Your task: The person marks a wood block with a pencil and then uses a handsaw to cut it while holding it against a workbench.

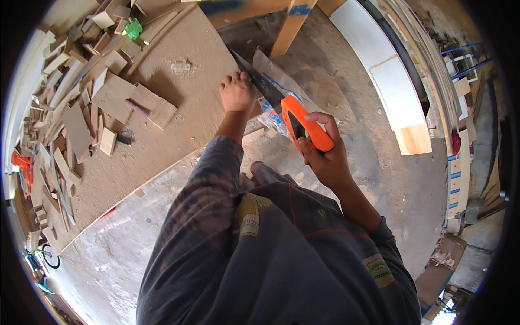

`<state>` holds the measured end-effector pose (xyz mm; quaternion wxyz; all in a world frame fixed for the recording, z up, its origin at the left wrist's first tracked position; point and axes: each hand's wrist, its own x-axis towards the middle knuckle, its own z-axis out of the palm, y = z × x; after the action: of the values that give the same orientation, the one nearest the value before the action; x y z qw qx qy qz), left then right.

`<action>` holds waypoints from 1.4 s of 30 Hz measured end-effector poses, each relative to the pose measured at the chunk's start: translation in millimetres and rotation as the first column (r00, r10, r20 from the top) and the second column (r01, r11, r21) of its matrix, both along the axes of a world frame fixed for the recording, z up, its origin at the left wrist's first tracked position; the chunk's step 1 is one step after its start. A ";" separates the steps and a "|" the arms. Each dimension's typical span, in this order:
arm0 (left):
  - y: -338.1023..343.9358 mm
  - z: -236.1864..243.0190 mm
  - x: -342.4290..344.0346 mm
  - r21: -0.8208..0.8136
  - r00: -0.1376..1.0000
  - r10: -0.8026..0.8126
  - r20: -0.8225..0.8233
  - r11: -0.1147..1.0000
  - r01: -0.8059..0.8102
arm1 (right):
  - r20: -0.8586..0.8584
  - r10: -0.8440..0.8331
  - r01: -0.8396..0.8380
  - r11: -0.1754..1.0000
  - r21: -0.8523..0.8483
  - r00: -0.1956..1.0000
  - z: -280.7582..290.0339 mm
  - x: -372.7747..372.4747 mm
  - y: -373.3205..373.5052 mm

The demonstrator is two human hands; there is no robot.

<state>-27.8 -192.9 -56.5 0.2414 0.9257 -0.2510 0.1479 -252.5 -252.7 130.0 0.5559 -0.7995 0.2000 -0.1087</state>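
My right hand (327, 154) is wrapped round the orange and black handle (294, 117) of a handsaw. The saw's dark blade (260, 79) slants away to the upper left, along the edge of a large dusty wooden board (189, 103). At that edge my left hand (237, 93) presses down on the board with its fingers bent, close beside the blade. The undersides of its fingers are hidden, and so is the place where the teeth meet the wood.
Several wood offcuts (78, 132) lie heaped over the board's left side, with a green plastic piece (132, 28) among them. A crumpled plastic sheet (277, 119) lies below the blade. A wooden post (293, 30) stands beyond. White panels (387, 70) lean at the right.
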 end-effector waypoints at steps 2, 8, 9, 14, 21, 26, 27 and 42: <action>-0.2 2.9 3.3 0.010 0.999 0.008 -0.033 1.000 -0.008 | -0.041 0.006 -0.007 1.000 -0.027 0.999 10.5 0.4 8.2; 7.2 5.9 4.3 0.016 0.998 -0.058 -0.023 0.998 0.058 | -0.081 -0.026 0.024 0.999 -0.022 0.996 25.6 4.2 25.8; 8.2 4.6 4.7 -0.002 0.997 -0.069 -0.030 0.998 0.069 | -0.082 -0.014 0.012 0.999 -0.030 0.996 29.5 8.7 25.6; 6.2 8.8 10.1 0.020 0.992 -0.096 -0.078 0.995 0.098 | -0.068 0.007 -0.007 1.000 0.000 0.998 20.2 62.5 9.0; 12.0 6.7 30.0 -0.027 0.999 -0.014 -0.044 1.000 0.013 | -0.069 -0.027 0.036 0.991 0.131 0.997 4.4 68.8 3.8; 14.2 4.7 31.0 -0.058 0.997 -0.077 0.032 0.995 0.078 | 0.008 -0.016 0.016 1.000 -0.027 1.000 -19.5 49.9 29.4; 14.3 6.1 26.5 -0.042 0.996 -0.083 0.015 0.996 0.084 | 0.003 -0.025 0.025 0.999 -0.038 1.000 -25.3 44.0 32.7; 23.8 -4.0 -1.3 -0.052 0.973 -0.206 0.099 0.976 0.212 | 0.003 -0.065 0.064 0.981 -0.181 0.998 -95.3 -21.3 59.9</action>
<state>-29.0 -169.1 -60.5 0.2722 0.8782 -0.3533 0.1726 -273.8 -192.9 34.7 0.4769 -0.8399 0.2158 -0.1434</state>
